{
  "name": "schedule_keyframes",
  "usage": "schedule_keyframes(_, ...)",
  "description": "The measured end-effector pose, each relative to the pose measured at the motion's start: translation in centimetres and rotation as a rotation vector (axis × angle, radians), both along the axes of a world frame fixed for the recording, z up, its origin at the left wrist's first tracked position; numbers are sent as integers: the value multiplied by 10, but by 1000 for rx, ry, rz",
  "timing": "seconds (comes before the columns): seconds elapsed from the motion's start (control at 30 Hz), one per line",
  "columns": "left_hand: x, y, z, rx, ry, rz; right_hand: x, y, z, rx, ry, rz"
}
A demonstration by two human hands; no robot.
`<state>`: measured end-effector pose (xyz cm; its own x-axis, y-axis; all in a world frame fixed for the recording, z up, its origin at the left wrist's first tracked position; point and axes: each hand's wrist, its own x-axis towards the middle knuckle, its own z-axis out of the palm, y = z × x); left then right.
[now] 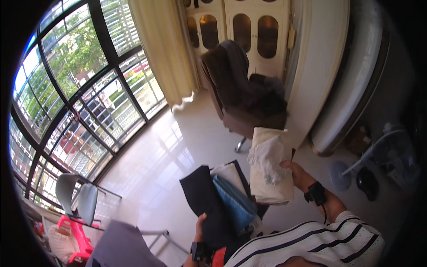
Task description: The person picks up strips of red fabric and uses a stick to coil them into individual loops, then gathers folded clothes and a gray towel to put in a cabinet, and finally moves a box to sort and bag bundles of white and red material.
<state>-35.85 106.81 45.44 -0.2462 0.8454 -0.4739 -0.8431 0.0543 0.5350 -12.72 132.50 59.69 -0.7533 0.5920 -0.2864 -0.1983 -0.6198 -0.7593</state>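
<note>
My right hand [293, 170] grips a folded cream cloth [272, 195] by its right side. A crumpled white cloth [267, 157] lies on top of the cream one. Lower and to the left, my left hand [200, 223] holds a folded black cloth [213, 213] at its left edge. Beside the black cloth, a folded blue cloth [235, 200] and a folded white cloth [230, 177] rest against it. More dark fabric shows behind the white one. The undersides of the pile are hidden. Each wrist wears a black strapped device.
A brown upholstered chair [227, 80] with dark items on its seat stands ahead, before a cabinet [267, 63]. At the left are a grey chair [87, 203], a pink plastic chair [80, 233] and barred windows. A fan [357, 163] stands at the right; grey fabric [120, 247] is at the bottom.
</note>
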Motion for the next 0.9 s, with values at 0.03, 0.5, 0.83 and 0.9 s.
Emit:
schedule_keyframes(0.03,-16,9,12,-6,-85,14,-24,12,5,2,-71,-26)
schedule_keyframes(0.5,-316,153,44,70,133,493,-373,320,13,-61,266,140)
schedule_keyframes(0.83,-520,308,66,-45,191,515,-638,419,28,-165,325,238)
schedule_keyframes(0.9,-579,368,61,-5,214,467,-667,462,30,-148,359,179)
